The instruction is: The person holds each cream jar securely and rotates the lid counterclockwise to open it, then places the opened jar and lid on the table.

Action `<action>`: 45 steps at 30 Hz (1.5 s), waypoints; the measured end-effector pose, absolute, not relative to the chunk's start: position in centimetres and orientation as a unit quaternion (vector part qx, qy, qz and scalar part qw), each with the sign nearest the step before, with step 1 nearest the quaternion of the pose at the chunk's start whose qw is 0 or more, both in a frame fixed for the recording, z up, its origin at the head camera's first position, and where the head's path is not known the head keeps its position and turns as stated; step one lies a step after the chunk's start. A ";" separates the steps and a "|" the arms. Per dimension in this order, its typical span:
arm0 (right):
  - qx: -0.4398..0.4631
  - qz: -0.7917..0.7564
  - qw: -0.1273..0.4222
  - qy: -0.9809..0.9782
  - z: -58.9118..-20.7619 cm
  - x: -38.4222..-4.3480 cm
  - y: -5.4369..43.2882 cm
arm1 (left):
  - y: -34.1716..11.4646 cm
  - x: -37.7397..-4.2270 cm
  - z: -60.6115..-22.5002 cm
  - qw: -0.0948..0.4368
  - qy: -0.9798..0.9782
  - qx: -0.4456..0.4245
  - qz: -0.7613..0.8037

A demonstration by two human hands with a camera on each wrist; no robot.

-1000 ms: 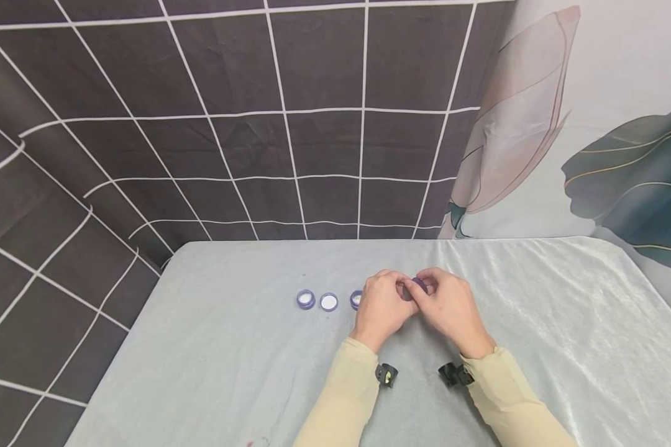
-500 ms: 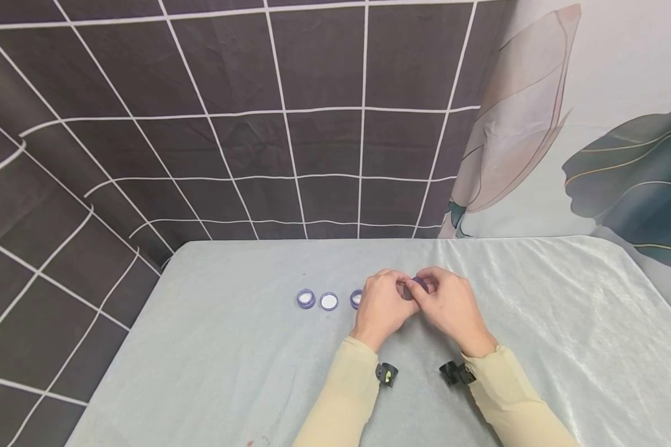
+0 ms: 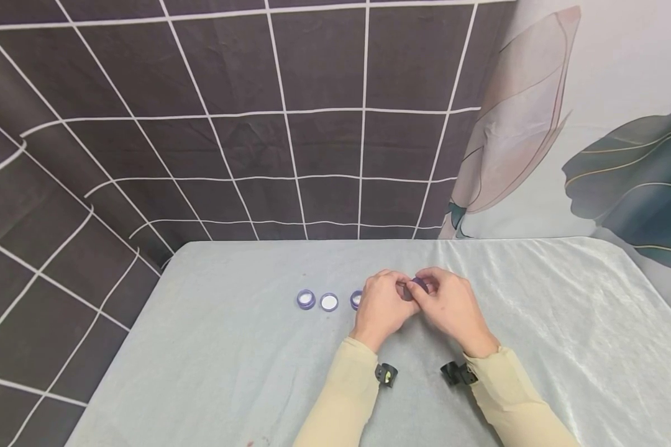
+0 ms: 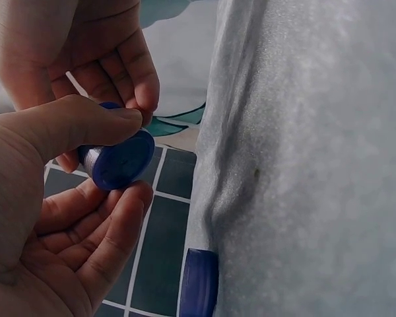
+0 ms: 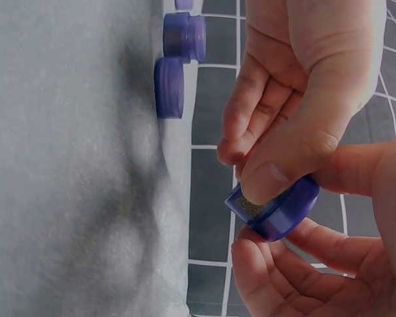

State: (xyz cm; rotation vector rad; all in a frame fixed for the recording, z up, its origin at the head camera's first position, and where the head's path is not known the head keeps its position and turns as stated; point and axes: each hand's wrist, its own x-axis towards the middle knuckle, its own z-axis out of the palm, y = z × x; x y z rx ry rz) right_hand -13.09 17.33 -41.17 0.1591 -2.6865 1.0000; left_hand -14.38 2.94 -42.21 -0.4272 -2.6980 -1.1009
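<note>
Both hands hold a small round purple-blue jar [image 3: 416, 287] between them, raised above the cloth-covered table. In the left wrist view my left hand [image 3: 380, 310] pinches it, thumb on top and fingers beneath, the jar's flat round end [image 4: 123, 162] turned to the camera. My right hand [image 3: 451, 305] grips the opposite end, a blue cap-like part [image 5: 294, 208] in the right wrist view. Speckled stuff shows through the jar's clear wall beside the left thumb. Left of the hands, a round purple piece with a white middle [image 3: 356, 300] is partly hidden by the left hand.
Two more purple-rimmed round pieces with pale middles lie to the left, a thicker one [image 3: 305, 299] and a flatter one [image 3: 328, 302]. Pale grey cloth [image 3: 229, 347] covers the table. A dark gridded hanging [image 3: 324, 143] stands behind it.
The hands stay on the jar in almost the same place. The right wrist has shifted very slightly to the right. The pieces on the table have not moved.
</note>
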 end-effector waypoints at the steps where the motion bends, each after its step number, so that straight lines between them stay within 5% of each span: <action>1: 0.056 0.345 0.134 -0.927 -41.1 -13.1 17.3 | 2.9 -14.4 -42.2 0.097 -0.912 -0.144 -0.373; 45: 0.128 0.349 0.120 -0.920 -41.0 -13.2 18.2 | 2.7 -14.5 -42.2 0.093 -0.907 -0.148 -0.383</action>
